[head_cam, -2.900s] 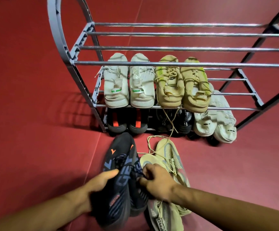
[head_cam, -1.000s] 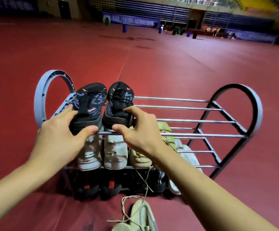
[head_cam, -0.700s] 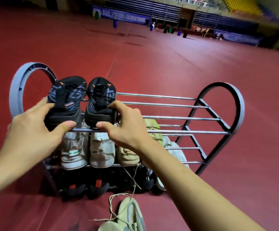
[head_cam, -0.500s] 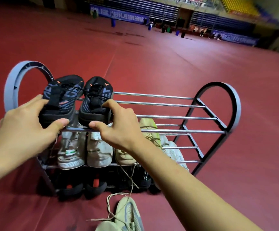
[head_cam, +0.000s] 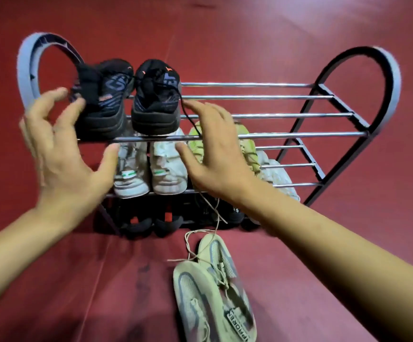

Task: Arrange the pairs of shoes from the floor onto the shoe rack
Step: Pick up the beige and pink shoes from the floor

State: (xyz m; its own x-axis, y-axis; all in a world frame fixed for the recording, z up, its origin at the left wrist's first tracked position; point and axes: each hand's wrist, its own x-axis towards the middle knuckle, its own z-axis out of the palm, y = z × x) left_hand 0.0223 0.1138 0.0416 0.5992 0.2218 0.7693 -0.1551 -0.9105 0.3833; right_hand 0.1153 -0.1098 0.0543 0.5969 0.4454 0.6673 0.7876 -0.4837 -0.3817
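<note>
At the upper left of the frame, a pair of black shoes [head_cam: 129, 97] is sitting heel-out on the top bars of the shoe rack [head_cam: 274, 116]. The left hand [head_cam: 64, 154] is hovering open in front of them, fingers spread, gripping nothing. The right hand [head_cam: 215, 149] is likewise hanging open, holding nothing, just right of the pair. At bottom centre, beige shoes [head_cam: 215, 290] are lying on the red floor [head_cam: 348, 33].

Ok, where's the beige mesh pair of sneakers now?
The beige mesh pair of sneakers lies on the red floor, in front of the metal shoe rack, lower centre.
</note>
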